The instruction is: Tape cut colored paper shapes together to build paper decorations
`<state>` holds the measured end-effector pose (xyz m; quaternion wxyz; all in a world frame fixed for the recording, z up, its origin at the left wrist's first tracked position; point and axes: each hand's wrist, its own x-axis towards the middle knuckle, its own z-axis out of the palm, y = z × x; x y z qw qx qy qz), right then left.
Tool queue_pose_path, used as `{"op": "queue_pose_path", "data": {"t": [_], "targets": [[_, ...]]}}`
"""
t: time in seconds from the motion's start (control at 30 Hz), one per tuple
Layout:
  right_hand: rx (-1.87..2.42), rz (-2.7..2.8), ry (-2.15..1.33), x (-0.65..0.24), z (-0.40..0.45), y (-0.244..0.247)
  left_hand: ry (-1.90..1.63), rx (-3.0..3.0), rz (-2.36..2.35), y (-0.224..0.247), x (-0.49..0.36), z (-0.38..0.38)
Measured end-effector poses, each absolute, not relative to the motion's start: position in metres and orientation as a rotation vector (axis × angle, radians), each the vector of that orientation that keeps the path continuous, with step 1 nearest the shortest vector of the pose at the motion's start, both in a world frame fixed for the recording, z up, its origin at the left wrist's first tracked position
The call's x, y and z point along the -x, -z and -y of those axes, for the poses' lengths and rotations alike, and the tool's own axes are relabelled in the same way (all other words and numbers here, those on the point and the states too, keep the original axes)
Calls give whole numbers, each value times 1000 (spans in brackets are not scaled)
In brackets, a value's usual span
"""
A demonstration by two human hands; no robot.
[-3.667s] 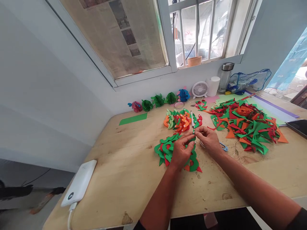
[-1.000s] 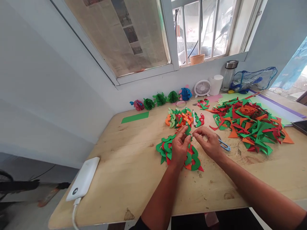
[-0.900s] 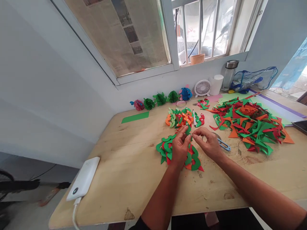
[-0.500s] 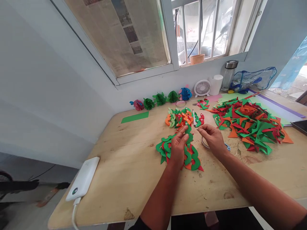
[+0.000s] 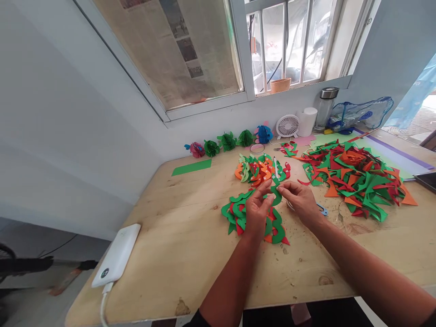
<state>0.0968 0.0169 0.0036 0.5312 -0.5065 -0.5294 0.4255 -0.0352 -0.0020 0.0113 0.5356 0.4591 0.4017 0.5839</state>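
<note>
A green wavy-edged paper cutout [image 5: 276, 195] is up between my two hands. My left hand [image 5: 257, 211] holds its left side between thumb and fingers. At its right edge the fingertips of my right hand [image 5: 301, 200] are pinched together; whether anything small is between them is hidden. Below the left hand lies a heap of green, red and orange cutouts [image 5: 278, 232]. Under the right hand a light blue object [image 5: 322, 209] is partly covered. Farther back sits a second group of cutouts [image 5: 260, 169] with small white patches, beside a white pen [image 5: 275, 167].
A large heap of paper scraps [image 5: 368, 181] covers the right side of the table. Folded paper figures [image 5: 227, 141], a small fan [image 5: 288, 126] and a glass bottle [image 5: 325, 109] line the wall. A green strip [image 5: 191, 167] and a white power bank [image 5: 116, 254] lie left.
My right hand has moved left, its fingertips meeting the green cutout's edge. My left hand has shifted slightly right, and the cutout has moved right and down with it.
</note>
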Motion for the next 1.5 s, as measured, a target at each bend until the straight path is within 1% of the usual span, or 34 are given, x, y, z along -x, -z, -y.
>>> {"op": "queue_pose_path", "data": {"t": [0.1, 0.17, 0.3, 0.53, 0.87, 1.17, 1.3, 1.5], "targets": [[1224, 1298, -967, -97, -16, -4, -1450, -977, -1069, -16, 33, 3], [1236, 1349, -909, -95, -14, -7, -1427, -932, -1103, -16, 32, 2], [1225, 1458, -779, -93, -12, -11, -1361, -920, -1108, -10, 32, -1], [1086, 1591, -520, -95, -14, -10, -1346, -794, -1079, -9, 36, -5], [1013, 1808, -139, -100, -13, -14, -1139, -736, -1008, -16, 44, -2], [916, 1937, -67, -101, -14, -18, -1113, -698, -1001, -27, 49, -2], [907, 1954, -47, -100, -13, -20, -1088, -697, -1008, -25, 50, -2], [889, 1981, -29, -100, -11, -23, -1139, -701, -953, -20, 50, -4]]}}
